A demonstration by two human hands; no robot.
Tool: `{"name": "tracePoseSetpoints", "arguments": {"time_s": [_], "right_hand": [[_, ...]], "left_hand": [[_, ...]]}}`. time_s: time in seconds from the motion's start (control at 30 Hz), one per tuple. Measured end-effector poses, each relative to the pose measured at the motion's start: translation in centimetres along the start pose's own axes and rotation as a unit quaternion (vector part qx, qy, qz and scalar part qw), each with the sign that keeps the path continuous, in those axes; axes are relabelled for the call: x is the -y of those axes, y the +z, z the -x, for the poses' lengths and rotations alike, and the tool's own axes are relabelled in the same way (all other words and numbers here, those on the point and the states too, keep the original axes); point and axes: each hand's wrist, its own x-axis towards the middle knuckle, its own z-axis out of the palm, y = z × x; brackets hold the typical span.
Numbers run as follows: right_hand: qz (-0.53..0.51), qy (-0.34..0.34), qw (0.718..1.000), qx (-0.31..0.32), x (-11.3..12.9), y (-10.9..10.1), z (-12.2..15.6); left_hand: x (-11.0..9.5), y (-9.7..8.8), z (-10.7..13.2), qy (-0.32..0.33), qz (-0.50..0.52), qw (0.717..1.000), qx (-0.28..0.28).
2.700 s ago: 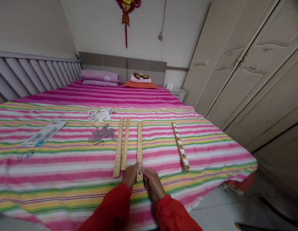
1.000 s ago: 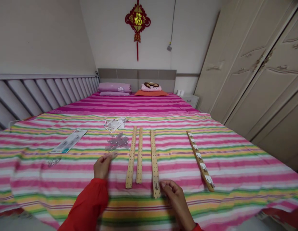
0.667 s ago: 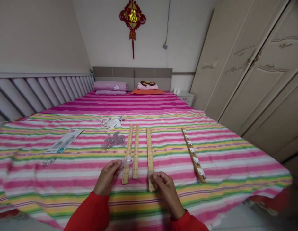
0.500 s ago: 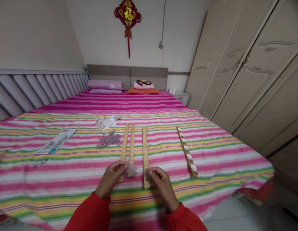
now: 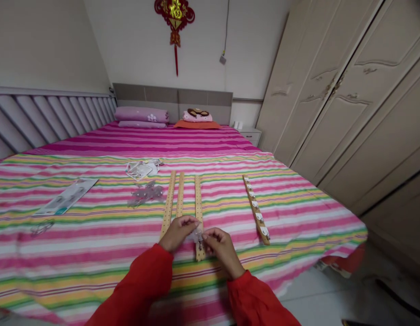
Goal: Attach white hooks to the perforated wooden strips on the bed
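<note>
My left hand (image 5: 178,232) pinches a small clear plastic piece (image 5: 195,236) with a bit of metal at its lower end. Close beside it, the fingertips of my right hand (image 5: 221,248) are pinched together at that piece's edge; whether they grip it or something tiny of their own is too small to make out. Both hands are over the near end of a perforated wooden strip (image 5: 198,199). Left of it lie two more such strips, one (image 5: 168,206) outermost and one (image 5: 180,194) partly behind my left hand.
At right lies a wooden strip (image 5: 256,210) with a row of white hooks. To the left are a pile of grey translucent pieces (image 5: 147,194), white packets (image 5: 144,169), a flat package (image 5: 69,196) and thin metal rings (image 5: 43,227). All rest on a striped sheet (image 5: 104,253).
My left hand has moved right with the clear plastic piece, from over the left strips to the third one. The hands are now together. The view has shifted slightly.
</note>
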Motion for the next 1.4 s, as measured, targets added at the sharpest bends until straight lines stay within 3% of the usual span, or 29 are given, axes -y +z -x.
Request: {"name": "tracePoseSetpoints", "arguments": {"time_s": [0.2,0.37,0.57,0.87,1.1,1.4], "right_hand": [[-0.062,0.005,0.997,-0.046,0.0,-0.1,-2.2],[-0.089,0.028,0.992,-0.084,-1.1,0.0,-3.5],[-0.082,0.038,0.991,-0.102,-2.0,0.0,-4.3],[-0.068,0.057,0.990,-0.113,-2.3,0.0,-4.7],[-0.056,0.068,0.989,-0.114,-2.2,0.0,-4.9],[-0.023,0.080,0.991,-0.107,-2.3,-0.1,-5.1]], "left_hand": [[0.6,0.8,-2.2,0.013,0.012,0.999,-0.051],[1.3,0.6,-2.0,0.020,-0.024,0.997,-0.075],[3.3,-0.1,-1.8,0.079,-0.130,0.981,-0.118],[4.1,0.0,-1.6,0.185,-0.314,0.927,-0.086],[4.6,0.4,-1.4,0.181,-0.420,0.885,-0.088],[4.1,1.0,-1.1,0.148,-0.491,0.854,-0.091]]}}
